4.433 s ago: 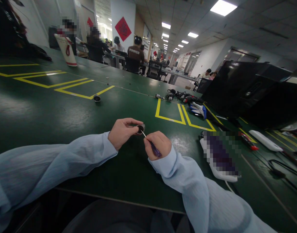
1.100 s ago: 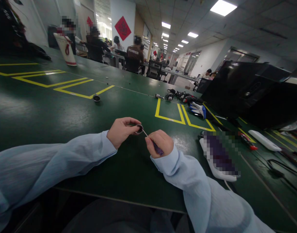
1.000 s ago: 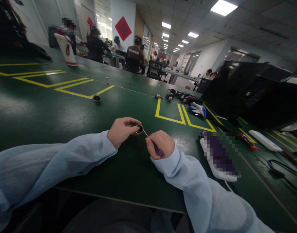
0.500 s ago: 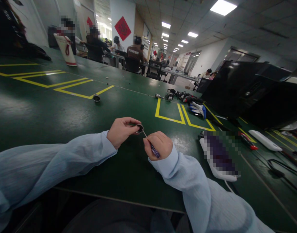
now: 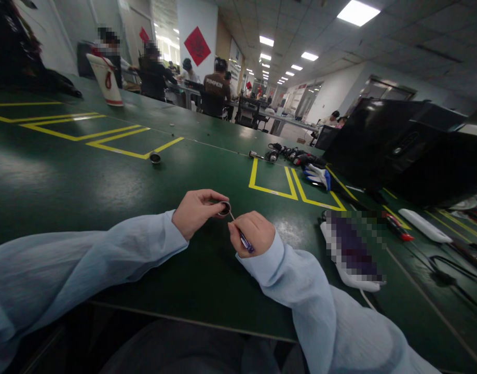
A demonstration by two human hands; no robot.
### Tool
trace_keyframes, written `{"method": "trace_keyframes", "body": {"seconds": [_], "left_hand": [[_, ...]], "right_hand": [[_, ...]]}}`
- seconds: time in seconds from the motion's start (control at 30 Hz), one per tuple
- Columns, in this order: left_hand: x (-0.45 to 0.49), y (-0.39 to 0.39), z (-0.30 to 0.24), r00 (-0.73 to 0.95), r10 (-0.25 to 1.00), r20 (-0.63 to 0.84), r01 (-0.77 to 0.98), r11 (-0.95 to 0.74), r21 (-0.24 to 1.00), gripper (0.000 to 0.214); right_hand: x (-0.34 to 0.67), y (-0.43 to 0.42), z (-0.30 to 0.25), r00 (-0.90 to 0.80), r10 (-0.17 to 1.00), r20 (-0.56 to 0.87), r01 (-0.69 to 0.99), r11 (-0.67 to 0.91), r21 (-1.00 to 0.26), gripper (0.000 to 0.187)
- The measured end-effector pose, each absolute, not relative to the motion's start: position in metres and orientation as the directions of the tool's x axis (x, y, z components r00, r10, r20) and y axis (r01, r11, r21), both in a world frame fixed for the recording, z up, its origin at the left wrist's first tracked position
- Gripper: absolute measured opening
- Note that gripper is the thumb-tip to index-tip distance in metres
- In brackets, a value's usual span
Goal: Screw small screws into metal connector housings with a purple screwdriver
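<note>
My left hand [image 5: 194, 210] pinches a small round metal part [image 5: 224, 209] between thumb and fingers, just above the green table [image 5: 106, 187]. My right hand [image 5: 254, 232] is closed around a small screwdriver with a purple handle [image 5: 246, 242]. Its thin metal shaft reaches up-left, and the tip touches the round part. Both forearms, in light blue sleeves, rest on the table's front edge.
A second small round part [image 5: 155, 157] lies by yellow floor-style tape lines. Tools [image 5: 285, 153] and a white-blue glove [image 5: 319, 175] sit at mid right, a blurred white device [image 5: 351, 254] near my right arm, black cases [image 5: 401, 145] beyond. Several people sit far behind.
My right hand has shifted slightly left and closer to the round part, with the screwdriver handle turned a little. My left hand keeps its hold in the same place.
</note>
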State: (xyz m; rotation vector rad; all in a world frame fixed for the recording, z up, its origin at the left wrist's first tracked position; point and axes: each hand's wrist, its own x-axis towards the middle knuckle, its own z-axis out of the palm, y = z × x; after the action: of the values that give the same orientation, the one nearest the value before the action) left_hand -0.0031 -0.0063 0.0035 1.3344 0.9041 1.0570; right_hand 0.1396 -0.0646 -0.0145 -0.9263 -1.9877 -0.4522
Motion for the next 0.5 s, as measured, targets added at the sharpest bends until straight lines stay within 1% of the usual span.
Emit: {"method": "trace_keyframes", "body": {"seconds": [0.07,0.27,0.4,0.5], "left_hand": [[-0.0038,-0.0055,0.0027,0.305,0.950,0.072,-0.086,-0.048,0.995,0.025],[-0.0049,-0.0040,0.0019,0.318,0.948,0.025,-0.099,0.007,0.995,0.028],[-0.0050,-0.0040,0.0019,0.328,0.945,-0.004,-0.100,0.038,0.994,0.029],[-0.0049,-0.0048,0.0029,0.333,0.943,-0.025,-0.102,0.063,0.993,0.029]], "right_hand": [[0.1403,-0.0647,-0.0146,-0.319,0.448,0.835,0.748,0.660,-0.068,0.018],[0.1449,-0.0663,-0.0122,-0.190,0.547,0.815,0.701,0.657,-0.277,0.020],[0.1462,-0.0687,-0.0091,-0.180,0.607,0.774,0.706,0.628,-0.328,0.020],[0.1450,-0.0695,-0.0090,-0.109,0.622,0.775,0.708,0.596,-0.379,0.021]]}}
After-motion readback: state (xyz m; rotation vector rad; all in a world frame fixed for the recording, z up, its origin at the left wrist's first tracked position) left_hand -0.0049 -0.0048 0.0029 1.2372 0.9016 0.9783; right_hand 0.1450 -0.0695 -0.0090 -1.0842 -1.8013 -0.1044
